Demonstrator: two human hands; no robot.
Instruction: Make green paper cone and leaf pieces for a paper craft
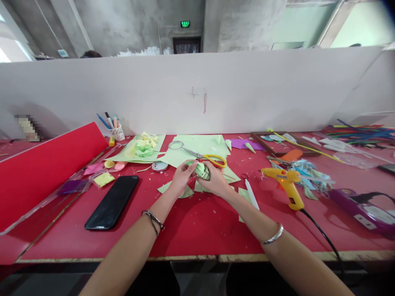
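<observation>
My left hand (181, 177) and my right hand (215, 181) meet at the middle of the red table (191, 230). Both are closed around a small light green folded paper piece (201, 169), each gripping one end. Under the hands lie light green paper offcuts (180, 191). Just behind them lie scissors with yellow handles (206, 157) on a large light green sheet (197, 146).
A black phone (112, 201) lies at the left, beside a red board (43, 168) and small bags of coloured scraps (92, 179). A cup of pens (117, 132) stands at the back. A yellow glue gun (288, 183), glue stick (251, 194), purple device (361, 207) and pipe cleaners (361, 133) are at the right.
</observation>
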